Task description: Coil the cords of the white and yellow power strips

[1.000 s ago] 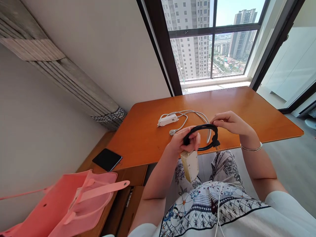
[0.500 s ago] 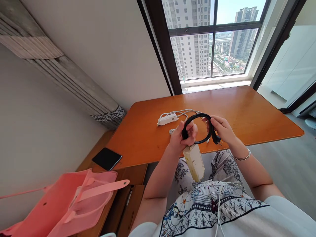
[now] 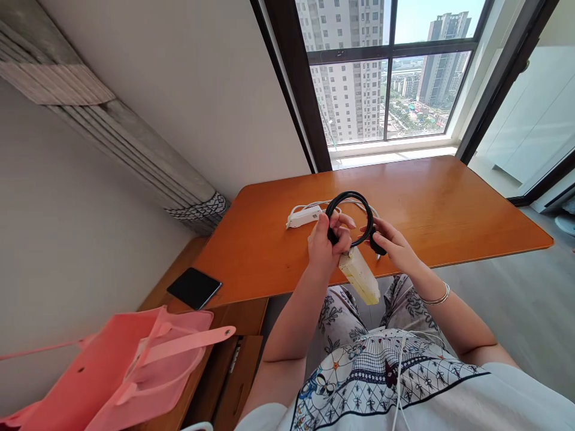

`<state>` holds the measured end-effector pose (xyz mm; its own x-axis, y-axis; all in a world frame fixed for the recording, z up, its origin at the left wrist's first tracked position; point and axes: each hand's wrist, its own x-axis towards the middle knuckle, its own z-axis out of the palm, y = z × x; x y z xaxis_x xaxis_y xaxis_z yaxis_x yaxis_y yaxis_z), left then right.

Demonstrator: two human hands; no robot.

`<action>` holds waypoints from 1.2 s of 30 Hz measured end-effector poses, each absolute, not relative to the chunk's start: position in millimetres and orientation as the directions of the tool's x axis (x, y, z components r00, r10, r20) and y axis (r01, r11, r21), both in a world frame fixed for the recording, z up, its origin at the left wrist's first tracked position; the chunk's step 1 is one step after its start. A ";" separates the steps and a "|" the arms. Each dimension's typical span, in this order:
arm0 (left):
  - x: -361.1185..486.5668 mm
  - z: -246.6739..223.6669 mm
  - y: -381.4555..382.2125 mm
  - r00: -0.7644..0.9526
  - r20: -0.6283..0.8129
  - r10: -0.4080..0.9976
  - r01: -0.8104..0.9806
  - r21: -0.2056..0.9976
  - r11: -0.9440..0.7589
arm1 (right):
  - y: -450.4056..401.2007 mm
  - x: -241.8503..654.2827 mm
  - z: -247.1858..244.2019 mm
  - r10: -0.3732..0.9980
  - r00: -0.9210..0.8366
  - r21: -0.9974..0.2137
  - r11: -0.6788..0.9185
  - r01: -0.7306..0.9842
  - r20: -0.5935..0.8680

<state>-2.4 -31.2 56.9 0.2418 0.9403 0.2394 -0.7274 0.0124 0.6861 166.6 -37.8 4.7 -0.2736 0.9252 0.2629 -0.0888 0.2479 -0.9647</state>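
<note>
Bright daylight falls through a tall window [image 3: 392, 52] onto an orange-brown wooden surface [image 3: 440, 206], behind which high-rise buildings stand. Seated at its near edge, a person in a patterned white top holds a black cable [image 3: 351, 195] wound into a neat ring of several turns, raised just above the middle of that edge. Their left hand [image 3: 324, 244] is curled around the left side of the ring, a firm grip with the thumb up. Below it hangs a worn, cream-coloured block [image 3: 359, 276], tilted, past the near edge and over the lap; whether it is joined to the cable is hidden by the fingers. Their right hand [image 3: 395, 242] pinches the cable's thick black connector [image 3: 378, 243] at the ring's lower right. Coiling looks nearly complete: the loops sit together, while the connector stands outside them and no tie shows. Left of the surface's centre, a white adapter [image 3: 304, 217] lies with its white cord [image 3: 321, 202] in loose loops, not wound up. A dark tablet [image 3: 194, 288] lies at the near-left corner, and just below that corner sits a pink bag [image 3: 175, 353] with its flap back.
</note>
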 end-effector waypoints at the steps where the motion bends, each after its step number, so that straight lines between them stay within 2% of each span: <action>1: -2.1 56.5 -30.8 0.218 0.242 0.946 -0.728 0.686 -0.008 | -39.5 165.8 1.5 0.927 -0.252 -0.961 0.267 -0.073 0.277; 4: -0.3 55.5 -31.0 0.161 0.231 0.960 -0.707 0.706 -0.051 | -44.3 165.2 -6.4 0.908 -0.194 -0.925 0.379 0.000 0.372; 7: 2.0 56.2 -32.2 0.116 0.198 0.973 -0.690 0.721 -0.065 | -45.0 168.0 -11.1 0.873 -0.211 -0.890 0.455 0.031 0.439; 14: 4.5 59.7 -33.4 0.138 0.177 0.974 -0.683 0.729 -0.036 | -33.5 174.5 -18.6 0.866 -0.345 -0.930 0.361 -0.071 0.363; 19: 5.0 58.8 -33.8 0.088 0.192 0.978 -0.693 0.717 -0.078 | -33.0 172.1 -27.1 0.876 -0.180 -0.894 0.442 -0.071 0.448; 22: 5.5 56.4 -33.2 0.033 0.216 0.976 -0.687 0.714 -0.134 | -37.4 173.8 -28.5 0.820 -0.058 -0.822 0.568 -0.030 0.569; 27: 6.6 51.5 -32.2 -0.010 0.315 0.949 -0.663 0.709 -0.242 | -47.9 175.5 -31.3 0.710 -0.090 -0.712 0.702 0.011 0.698; 29: 7.2 50.4 -32.4 -0.009 0.342 0.940 -0.653 0.710 -0.265 | -50.2 175.3 -33.5 0.684 -0.051 -0.685 0.729 0.008 0.727; 32: 8.2 49.9 -33.4 -0.001 0.316 0.949 -0.648 0.722 -0.241 | -49.1 178.6 -33.0 0.614 0.027 -0.615 0.787 0.054 0.788; 36: 9.7 51.0 -35.7 0.027 0.218 0.976 -0.658 0.738 -0.147 | -42.9 187.8 -16.4 0.464 0.003 -0.448 0.853 0.267 0.886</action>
